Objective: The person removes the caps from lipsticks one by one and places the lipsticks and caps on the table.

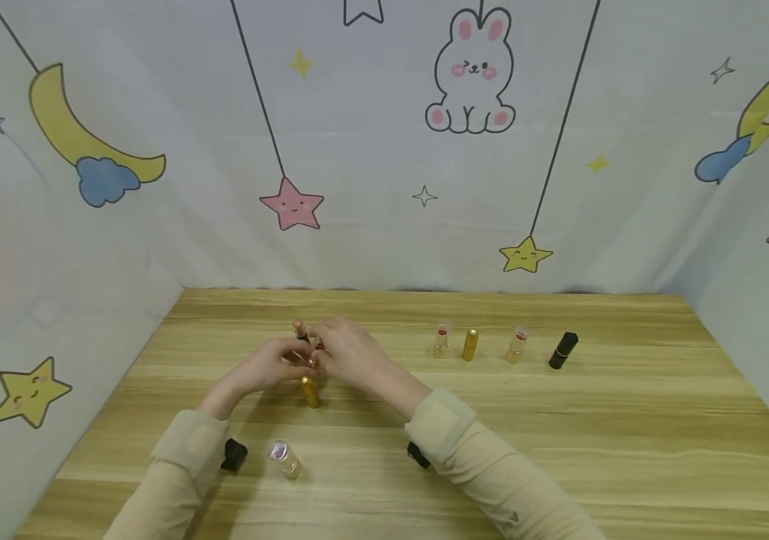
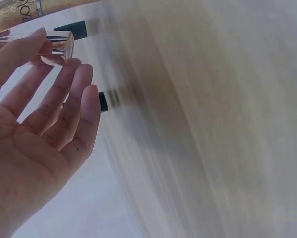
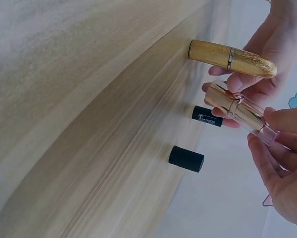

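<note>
Beige sleeves (image 1: 499, 476) flank the gold tube (image 1: 310, 393); beyond it, left grip (image 1: 272, 365) and right grip (image 1: 352, 356) pinch opposite ends of a rose-gold tube (image 3: 221, 100), seemingly steadying it.

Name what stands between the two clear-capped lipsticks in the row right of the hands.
One gold tube, standing between the left clear-capped lipstick and the right clear-capped lipstick; the head view shows it.

Rose-gold and clear lipstick tube (image 3: 247, 115), speckled gold bullet-shaped lipstick (image 3: 215, 53), yellow-brown wood-grained bench (image 1: 593, 435), white star-patterned backdrop (image 1: 370, 142).
</note>
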A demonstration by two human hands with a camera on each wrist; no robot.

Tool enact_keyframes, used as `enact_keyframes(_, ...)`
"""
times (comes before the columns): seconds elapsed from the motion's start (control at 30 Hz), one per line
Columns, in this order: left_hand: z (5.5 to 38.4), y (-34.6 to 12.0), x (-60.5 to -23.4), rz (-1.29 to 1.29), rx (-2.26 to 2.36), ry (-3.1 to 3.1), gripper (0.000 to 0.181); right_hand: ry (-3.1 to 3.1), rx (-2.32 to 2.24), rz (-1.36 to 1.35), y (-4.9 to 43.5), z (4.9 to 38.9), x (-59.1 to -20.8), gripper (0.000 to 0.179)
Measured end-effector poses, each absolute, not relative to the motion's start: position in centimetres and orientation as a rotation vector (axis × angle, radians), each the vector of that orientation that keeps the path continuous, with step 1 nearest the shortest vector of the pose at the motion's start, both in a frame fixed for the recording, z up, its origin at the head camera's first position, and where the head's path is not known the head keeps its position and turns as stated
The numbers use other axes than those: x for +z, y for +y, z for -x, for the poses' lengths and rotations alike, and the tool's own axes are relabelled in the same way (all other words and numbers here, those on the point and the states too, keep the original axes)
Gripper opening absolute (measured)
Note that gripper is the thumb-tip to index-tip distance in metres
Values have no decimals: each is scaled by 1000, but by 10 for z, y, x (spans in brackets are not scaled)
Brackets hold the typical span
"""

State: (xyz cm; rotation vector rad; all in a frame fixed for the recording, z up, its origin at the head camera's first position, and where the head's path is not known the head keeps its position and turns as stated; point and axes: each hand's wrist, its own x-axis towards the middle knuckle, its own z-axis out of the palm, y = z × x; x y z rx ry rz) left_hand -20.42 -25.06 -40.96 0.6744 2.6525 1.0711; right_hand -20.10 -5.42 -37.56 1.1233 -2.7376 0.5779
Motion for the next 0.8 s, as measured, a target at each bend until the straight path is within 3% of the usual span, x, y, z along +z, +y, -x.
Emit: enact_keyframes(0.8, 189, -261, -398, -573, 1259, 2596, 31, -2713, 1020, -1048, -43, 198, -374, 24)
